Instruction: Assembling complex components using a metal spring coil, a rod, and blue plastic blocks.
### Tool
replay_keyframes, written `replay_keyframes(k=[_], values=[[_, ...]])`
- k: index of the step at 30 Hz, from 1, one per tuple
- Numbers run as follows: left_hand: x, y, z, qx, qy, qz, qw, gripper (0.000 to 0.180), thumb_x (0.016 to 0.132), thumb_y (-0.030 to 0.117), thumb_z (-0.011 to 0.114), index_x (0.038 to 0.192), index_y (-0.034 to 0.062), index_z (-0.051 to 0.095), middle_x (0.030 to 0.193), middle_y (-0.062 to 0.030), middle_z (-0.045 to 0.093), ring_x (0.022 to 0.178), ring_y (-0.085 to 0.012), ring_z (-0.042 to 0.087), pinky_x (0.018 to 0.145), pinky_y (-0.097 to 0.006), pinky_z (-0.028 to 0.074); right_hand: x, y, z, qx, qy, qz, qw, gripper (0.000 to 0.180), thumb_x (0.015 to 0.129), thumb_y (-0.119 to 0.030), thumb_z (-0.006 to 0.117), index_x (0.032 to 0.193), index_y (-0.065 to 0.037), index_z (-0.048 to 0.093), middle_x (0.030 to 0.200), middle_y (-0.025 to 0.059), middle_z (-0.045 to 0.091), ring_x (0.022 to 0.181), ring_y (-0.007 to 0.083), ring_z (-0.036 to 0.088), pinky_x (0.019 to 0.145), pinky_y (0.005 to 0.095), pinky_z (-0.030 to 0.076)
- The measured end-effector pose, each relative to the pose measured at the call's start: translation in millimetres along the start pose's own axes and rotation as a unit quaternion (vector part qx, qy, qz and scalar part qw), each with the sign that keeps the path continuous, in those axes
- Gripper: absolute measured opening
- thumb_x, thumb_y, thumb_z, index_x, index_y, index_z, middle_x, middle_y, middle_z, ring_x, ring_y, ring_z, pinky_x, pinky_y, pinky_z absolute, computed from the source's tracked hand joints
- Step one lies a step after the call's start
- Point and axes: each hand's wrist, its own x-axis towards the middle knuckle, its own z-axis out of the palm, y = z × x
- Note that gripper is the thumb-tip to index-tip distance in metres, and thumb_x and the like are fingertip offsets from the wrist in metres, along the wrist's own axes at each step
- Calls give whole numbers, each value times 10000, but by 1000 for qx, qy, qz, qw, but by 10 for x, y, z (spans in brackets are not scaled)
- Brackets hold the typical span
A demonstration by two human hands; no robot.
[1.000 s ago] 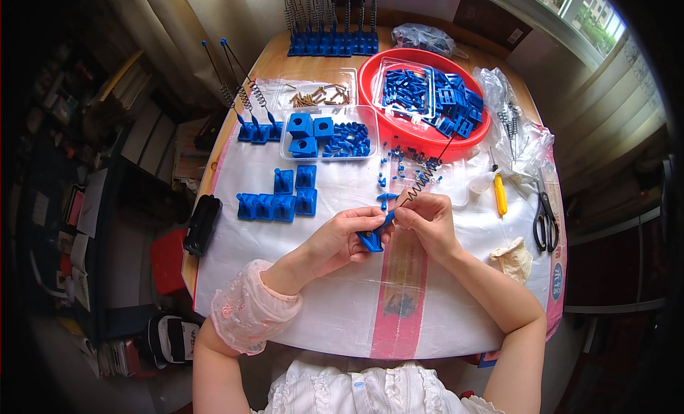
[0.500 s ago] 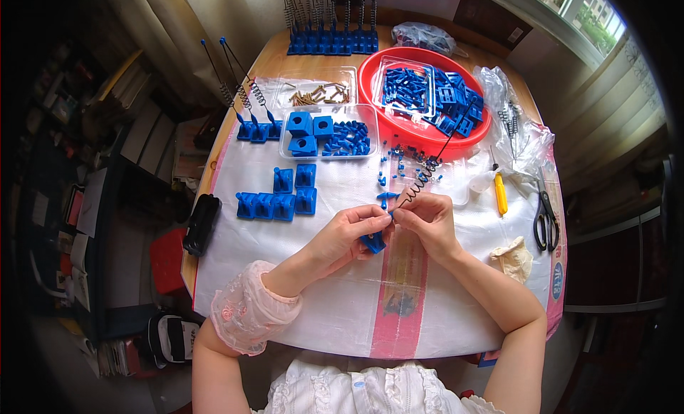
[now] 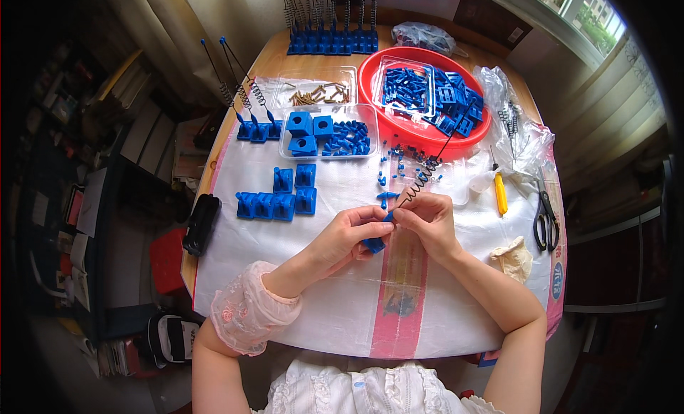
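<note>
Both hands meet over the middle of the table. My left hand (image 3: 349,234) is closed on a blue plastic base (image 3: 375,245), which shows below the fingers, with a narrow blue tip above them. My right hand (image 3: 430,223) pinches the lower end of a dark coiled spring wire (image 3: 420,184), right beside that tip. The wire slants up and right, its straight end over the red basin. Fingertips hide where wire and base come together. A small blue T-shaped part (image 3: 387,196) lies just beyond the fingers.
Several blue bases (image 3: 283,205) stand at the left. A clear tub (image 3: 292,156) holds blue parts; screws (image 3: 320,95) lie behind it. A red basin (image 3: 367,79) holds more parts. At the right are a yellow-handled screwdriver (image 3: 501,193), black scissors (image 3: 546,221) and a cloth (image 3: 513,260).
My left fingers have shifted slightly on the blue base, and more of its narrow tip shows above them. My right hand and the spring wire have barely moved.
</note>
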Motion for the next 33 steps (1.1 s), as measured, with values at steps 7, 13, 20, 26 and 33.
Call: replay_keyframes(k=[7, 13, 20, 26, 33], values=[[12, 17, -23, -15, 11, 11, 1000, 166, 948, 277, 649, 1039, 139, 634, 890, 61, 598, 773, 2, 530, 589, -171, 351, 3, 34, -47, -4, 8, -2, 1000, 34, 860, 4, 723, 879, 31, 729, 829, 52, 700, 765, 94, 628, 695, 241, 493], [41, -33, -52, 14, 38, 51, 998, 145, 951, 243, 661, 1030, 122, 655, 889, 68, 604, 765, 6, 532, 601, -166, 390, 2, -19, 4, 27, 1, -5, 1000, 56, 858, 54, 698, 902, 34, 726, 865, 51, 680, 789, 97, 612, 717, 255, 494], [41, -43, 11, 203, 121, 168, 957, 162, 941, 230, 694, 958, 69, 684, 788, 63, 601, 673, 4, 497, 564, -162, 391, 12, -49, 20, 5, -2, -35, 999, 70, 851, 80, 680, 895, 36, 713, 857, 59, 658, 815, 128, 599, 740, 276, 480], [66, -77, -46, 224, 106, 168, 954, 144, 937, 190, 687, 1004, 63, 687, 846, 41, 637, 723, -5, 538, 610, -161, 430, 5, -12, -9, -4, -2, -40, 999, 75, 842, 86, 681, 897, 43, 707, 868, 71, 659, 813, 128, 596, 732, 272, 476], [35, -50, -32, 200, 103, 148, 963, 137, 943, 197, 682, 1009, 78, 689, 853, 43, 640, 728, -6, 546, 619, -157, 432, 11, -33, 12, 3, 0, -28, 1000, 93, 838, 101, 671, 902, 44, 707, 869, 72, 657, 815, 131, 601, 734, 275, 481]])
